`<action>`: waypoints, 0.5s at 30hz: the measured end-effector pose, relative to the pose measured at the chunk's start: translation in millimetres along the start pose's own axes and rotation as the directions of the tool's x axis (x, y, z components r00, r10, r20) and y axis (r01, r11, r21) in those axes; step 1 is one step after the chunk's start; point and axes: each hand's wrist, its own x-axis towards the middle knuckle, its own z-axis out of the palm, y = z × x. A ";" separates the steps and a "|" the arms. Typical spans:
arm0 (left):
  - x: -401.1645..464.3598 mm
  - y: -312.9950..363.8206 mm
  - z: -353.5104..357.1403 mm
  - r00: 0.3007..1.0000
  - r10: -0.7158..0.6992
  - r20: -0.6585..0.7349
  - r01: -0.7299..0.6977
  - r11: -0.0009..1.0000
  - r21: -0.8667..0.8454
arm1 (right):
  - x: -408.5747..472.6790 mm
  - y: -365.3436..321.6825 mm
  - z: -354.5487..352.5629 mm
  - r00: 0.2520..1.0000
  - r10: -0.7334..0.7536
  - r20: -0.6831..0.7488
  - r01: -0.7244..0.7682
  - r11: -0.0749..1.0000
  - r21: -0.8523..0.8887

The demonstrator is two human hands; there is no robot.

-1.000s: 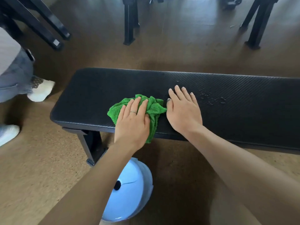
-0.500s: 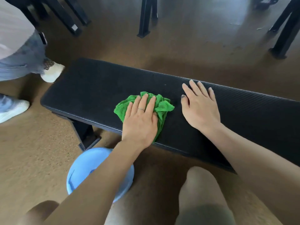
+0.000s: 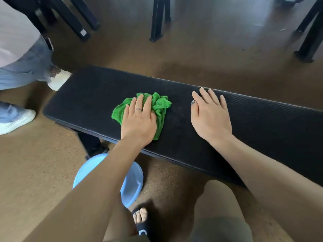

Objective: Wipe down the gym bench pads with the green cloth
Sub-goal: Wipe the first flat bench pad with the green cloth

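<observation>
Left hand flat on cloth, fingers straight, pressing it near the pad's left end. Right hand flat beside it, holding nothing. Pad runs long to the right, so most unwiped length looks to lie beyond the right hand.

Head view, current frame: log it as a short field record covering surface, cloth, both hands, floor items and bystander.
surface: black bench pad
cloth: green cloth, bunched, lying on the pad
left hand: flat, fingers straight, pressing the cloth
right hand: flat on bare pad, apart from the cloth
floor: light blue basin beside the bench leg
bystander: second person's white shoes at left
</observation>
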 end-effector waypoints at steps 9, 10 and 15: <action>-52.5 25.5 4.2 0.964 0.248 0.095 -0.253 0.966 0.046 | -4.7 2.6 -1.6 1.000 -0.019 0.007 0.019 0.999 -0.030; -41.9 25.9 4.7 0.963 0.255 0.090 -0.259 0.965 0.034 | -3.5 2.6 -1.1 1.000 -0.017 0.008 0.017 0.999 -0.034; 22.8 37.9 9.5 0.958 0.280 0.058 -0.281 0.960 0.007 | 0.8 0.5 2.7 0.999 0.003 -0.033 -0.003 1.000 -0.010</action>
